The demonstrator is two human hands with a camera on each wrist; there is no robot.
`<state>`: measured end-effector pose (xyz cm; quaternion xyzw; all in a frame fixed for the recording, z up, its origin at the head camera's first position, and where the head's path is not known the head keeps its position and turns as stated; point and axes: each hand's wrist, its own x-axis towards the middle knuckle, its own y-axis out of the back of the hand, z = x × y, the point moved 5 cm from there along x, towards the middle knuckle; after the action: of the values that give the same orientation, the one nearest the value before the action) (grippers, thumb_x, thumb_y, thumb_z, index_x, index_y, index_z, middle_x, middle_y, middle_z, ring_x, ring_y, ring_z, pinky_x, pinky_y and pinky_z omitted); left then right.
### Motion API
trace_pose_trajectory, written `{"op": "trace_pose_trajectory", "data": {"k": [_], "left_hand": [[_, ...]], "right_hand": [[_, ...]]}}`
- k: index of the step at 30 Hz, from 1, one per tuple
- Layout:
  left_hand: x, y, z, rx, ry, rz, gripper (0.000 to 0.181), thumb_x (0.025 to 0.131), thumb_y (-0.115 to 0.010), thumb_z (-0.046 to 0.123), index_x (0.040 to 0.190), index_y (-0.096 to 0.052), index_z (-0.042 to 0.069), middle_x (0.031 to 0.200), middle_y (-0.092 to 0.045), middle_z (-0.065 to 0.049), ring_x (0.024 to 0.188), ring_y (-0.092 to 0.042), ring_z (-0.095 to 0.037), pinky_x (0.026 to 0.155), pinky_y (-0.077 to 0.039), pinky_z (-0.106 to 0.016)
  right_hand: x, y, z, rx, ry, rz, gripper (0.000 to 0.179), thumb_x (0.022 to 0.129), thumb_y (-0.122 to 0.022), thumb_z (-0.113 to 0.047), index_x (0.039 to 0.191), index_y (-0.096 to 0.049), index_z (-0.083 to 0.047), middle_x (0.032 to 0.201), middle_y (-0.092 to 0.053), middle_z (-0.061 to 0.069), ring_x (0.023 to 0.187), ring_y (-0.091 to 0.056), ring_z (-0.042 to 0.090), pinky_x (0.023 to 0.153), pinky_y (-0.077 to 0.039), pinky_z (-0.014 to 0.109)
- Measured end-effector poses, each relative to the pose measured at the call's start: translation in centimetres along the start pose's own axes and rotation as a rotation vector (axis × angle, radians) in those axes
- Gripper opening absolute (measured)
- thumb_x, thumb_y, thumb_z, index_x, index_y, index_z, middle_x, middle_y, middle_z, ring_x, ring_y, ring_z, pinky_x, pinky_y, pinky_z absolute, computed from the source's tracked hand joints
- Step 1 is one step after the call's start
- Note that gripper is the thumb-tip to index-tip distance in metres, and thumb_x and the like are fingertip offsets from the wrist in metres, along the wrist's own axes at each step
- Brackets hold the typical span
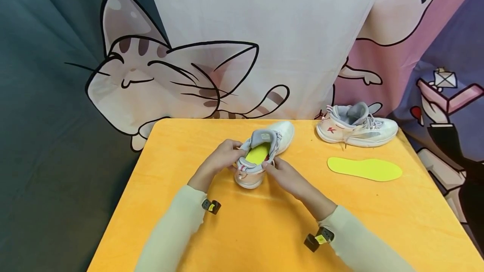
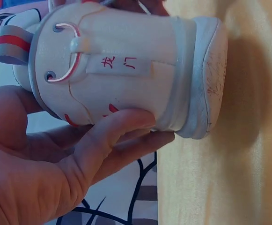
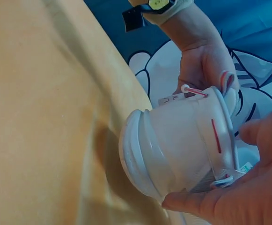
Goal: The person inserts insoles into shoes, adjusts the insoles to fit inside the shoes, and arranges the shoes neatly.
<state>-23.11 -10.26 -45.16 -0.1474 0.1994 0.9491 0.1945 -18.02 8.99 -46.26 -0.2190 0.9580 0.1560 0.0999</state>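
Between both hands is a white sneaker (image 1: 251, 176), its heel toward me and its toe pointing away to the right. A yellow insole (image 1: 259, 153) lies inside the shoe and shows through the opening. My left hand (image 1: 226, 154) grips the left side near the collar; in the left wrist view its thumb and fingers (image 2: 126, 124) lie along the heel's side. My right hand (image 1: 285, 174) holds the right side, thumb at the collar. The heel (image 2: 126, 61) carries a red-and-white cord and a grey-red pull loop (image 2: 13, 44).
A second white sneaker (image 1: 357, 127) stands at the back right of the yellow table (image 1: 242, 230). In front of it lies a loose yellow insole (image 1: 364, 168). Behind the table hangs a cloth (image 1: 295, 32) printed with cartoon figures.
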Motion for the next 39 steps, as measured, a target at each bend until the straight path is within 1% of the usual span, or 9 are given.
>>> {"op": "trace_pose_trajectory", "data": {"k": [2, 3, 5, 9, 10, 13, 20, 26, 39], "left_hand": [[-0.4, 0.1, -0.1, -0.003, -0.003, 0.034, 0.036, 0.101, -0.056, 0.017, 0.129, -0.066, -0.004, 0.090, -0.066, -0.011, 0.070, -0.062, -0.016, 0.058, -0.060, -0.037], [-0.5, 0.1, -0.1, -0.006, -0.003, 0.051, 0.036, 0.101, -0.056, 0.017, 0.128, -0.066, -0.004, 0.091, -0.066, -0.012, 0.071, -0.062, -0.017, 0.059, -0.060, -0.036], [-0.9, 0.2, -0.2, -0.008, 0.000, 0.079, 0.035, 0.102, -0.055, 0.017, 0.127, -0.067, -0.004, 0.093, -0.066, -0.012, 0.073, -0.063, -0.017, 0.060, -0.060, -0.035], [-1.5, 0.2, -0.5, -0.009, 0.011, 0.112, 0.037, 0.101, -0.056, 0.017, 0.131, -0.066, -0.003, 0.099, -0.069, -0.014, 0.078, -0.065, -0.018, 0.064, -0.062, -0.034], [-1.7, 0.2, -0.6, -0.008, 0.017, 0.121, 0.038, 0.101, -0.057, 0.018, 0.132, -0.066, -0.002, 0.101, -0.069, -0.015, 0.079, -0.066, -0.018, 0.065, -0.062, -0.034], [-2.1, 0.2, -0.9, 0.001, 0.028, 0.152, 0.040, 0.101, -0.057, 0.019, 0.135, -0.065, -0.001, 0.105, -0.070, -0.015, 0.080, -0.067, -0.017, 0.065, -0.062, -0.032], [-2.9, 0.8, -1.9, 0.018, 0.060, 0.204, 0.039, 0.101, -0.056, 0.020, 0.133, -0.066, 0.000, 0.100, -0.070, -0.014, 0.071, -0.064, -0.017, 0.064, -0.061, -0.031], [-3.2, 1.9, -2.4, 0.012, 0.070, 0.204, 0.039, 0.102, -0.055, 0.020, 0.134, -0.064, -0.001, 0.103, -0.069, -0.015, 0.080, -0.065, -0.017, 0.064, -0.061, -0.029], [-3.8, 6.0, -4.0, 0.021, 0.117, 0.269, 0.044, 0.102, -0.052, 0.020, 0.136, -0.061, -0.007, 0.105, -0.070, -0.019, 0.083, -0.067, -0.019, 0.065, -0.062, -0.028]], "right_hand": [[0.6, -0.1, -0.1, 0.019, -0.011, 0.031, 0.047, 0.111, -0.045, -0.032, 0.139, -0.050, 0.005, 0.119, -0.062, 0.020, 0.114, -0.058, 0.036, 0.095, -0.051, 0.043], [0.9, -0.2, -0.1, 0.035, -0.016, 0.041, 0.043, 0.111, -0.045, -0.031, 0.134, -0.052, 0.005, 0.104, -0.060, 0.016, 0.099, -0.057, 0.032, 0.084, -0.049, 0.038], [1.4, -0.4, -0.1, 0.063, -0.025, 0.057, 0.039, 0.111, -0.045, -0.029, 0.127, -0.053, 0.005, 0.092, -0.053, 0.011, 0.084, -0.050, 0.023, 0.073, -0.042, 0.032], [2.1, -0.8, -0.1, 0.134, -0.027, 0.058, 0.043, 0.111, -0.045, -0.022, 0.136, -0.050, 0.012, 0.114, -0.063, 0.018, 0.099, -0.055, 0.018, 0.091, -0.048, 0.036], [2.2, -0.9, 0.0, 0.144, -0.030, 0.058, 0.044, 0.111, -0.045, -0.021, 0.138, -0.048, 0.013, 0.123, -0.062, 0.021, 0.105, -0.055, 0.019, 0.097, -0.048, 0.039], [2.5, -1.3, 0.0, 0.175, -0.045, 0.055, 0.046, 0.110, -0.045, -0.019, 0.141, -0.046, 0.014, 0.134, -0.060, 0.026, 0.113, -0.056, 0.022, 0.107, -0.046, 0.046], [3.3, -2.2, -0.1, 0.225, -0.048, 0.028, 0.048, 0.110, -0.046, -0.020, 0.145, -0.045, 0.013, 0.141, -0.058, 0.027, 0.123, -0.057, 0.024, 0.113, -0.045, 0.048], [4.0, -3.0, -0.5, 0.266, -0.063, -0.009, 0.051, 0.111, -0.045, -0.020, 0.148, -0.041, 0.014, 0.146, -0.054, 0.027, 0.135, -0.053, 0.031, 0.117, -0.042, 0.051], [8.1, -6.2, -2.0, 0.341, -0.064, -0.104, 0.051, 0.112, -0.042, -0.019, 0.150, -0.038, 0.014, 0.151, -0.049, 0.028, 0.146, -0.044, 0.035, 0.119, -0.039, 0.047]]}}
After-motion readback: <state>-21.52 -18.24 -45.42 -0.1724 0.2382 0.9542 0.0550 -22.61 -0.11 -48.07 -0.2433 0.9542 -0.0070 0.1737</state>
